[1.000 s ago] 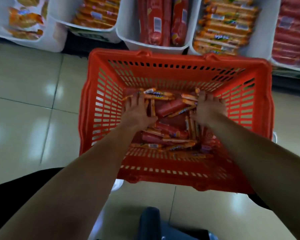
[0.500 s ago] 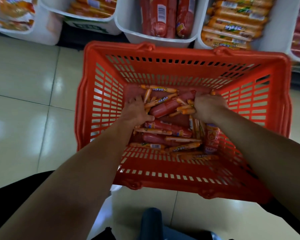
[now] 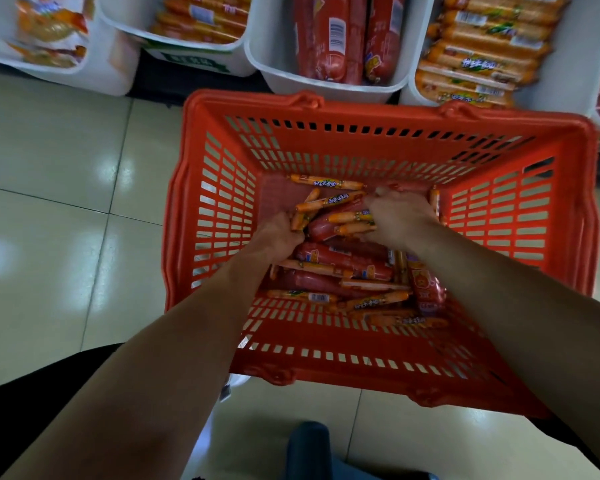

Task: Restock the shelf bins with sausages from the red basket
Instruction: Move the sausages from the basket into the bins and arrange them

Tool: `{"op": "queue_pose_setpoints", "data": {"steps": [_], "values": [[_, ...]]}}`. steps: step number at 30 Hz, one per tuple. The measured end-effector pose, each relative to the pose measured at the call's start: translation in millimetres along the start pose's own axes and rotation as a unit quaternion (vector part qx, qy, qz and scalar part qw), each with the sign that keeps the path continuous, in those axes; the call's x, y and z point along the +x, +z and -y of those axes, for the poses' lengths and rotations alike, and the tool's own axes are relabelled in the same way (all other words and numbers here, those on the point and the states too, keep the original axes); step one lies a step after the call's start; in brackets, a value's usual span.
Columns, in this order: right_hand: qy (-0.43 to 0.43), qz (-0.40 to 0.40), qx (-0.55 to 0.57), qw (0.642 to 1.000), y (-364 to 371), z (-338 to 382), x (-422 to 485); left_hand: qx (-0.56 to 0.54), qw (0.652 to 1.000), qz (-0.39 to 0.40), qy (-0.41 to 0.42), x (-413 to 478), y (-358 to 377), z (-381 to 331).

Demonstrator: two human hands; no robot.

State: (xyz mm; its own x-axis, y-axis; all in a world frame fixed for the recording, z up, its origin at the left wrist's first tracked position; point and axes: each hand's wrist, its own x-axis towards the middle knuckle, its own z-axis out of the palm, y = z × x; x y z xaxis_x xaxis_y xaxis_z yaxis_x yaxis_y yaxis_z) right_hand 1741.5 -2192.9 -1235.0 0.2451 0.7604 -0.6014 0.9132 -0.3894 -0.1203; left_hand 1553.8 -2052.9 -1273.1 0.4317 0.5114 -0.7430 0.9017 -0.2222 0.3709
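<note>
Digging into the red basket [image 3: 368, 114] with both hands, arms stretched down past its near rim. Curling the left hand [image 3: 278, 237] around a few thin orange sausages [image 3: 329, 201] at its fingertips. Clamping the right hand [image 3: 400, 216] on another bunch of them, the two hands kept apart with a thick red sausage [image 3: 326, 226] lying between. Leaving the rest of the pile (thick red sausages mixed with thin orange ones) on the basket bottom, under the wrists and nearer than the hands. Facing white shelf bins [image 3: 326, 85] beyond the hands, just past the basket's far rim, already holding red and orange packs. Crouching over a glossy tiled floor [image 3: 59, 237].
</note>
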Motion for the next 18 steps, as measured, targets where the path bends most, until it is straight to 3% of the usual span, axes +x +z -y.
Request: {"op": "queue_pose_setpoints", "data": {"steps": [8,14,18], "values": [[-0.074,-0.014,-0.131,0.989,7.8,7.5,-8.4,-0.07,0.997,-0.017,0.041,-10.8,-12.9,-6.8],[-0.086,0.055,0.002,0.995,-2.9,-0.1,-2.5,-0.093,0.992,-0.048,0.076,-26.8,-32.3,-14.6],[-0.067,0.05,0.112,0.99,-14.2,-1.2,-10.0,-0.091,0.991,-0.05,0.088,-40.3,-46.7,-24.6]]}}
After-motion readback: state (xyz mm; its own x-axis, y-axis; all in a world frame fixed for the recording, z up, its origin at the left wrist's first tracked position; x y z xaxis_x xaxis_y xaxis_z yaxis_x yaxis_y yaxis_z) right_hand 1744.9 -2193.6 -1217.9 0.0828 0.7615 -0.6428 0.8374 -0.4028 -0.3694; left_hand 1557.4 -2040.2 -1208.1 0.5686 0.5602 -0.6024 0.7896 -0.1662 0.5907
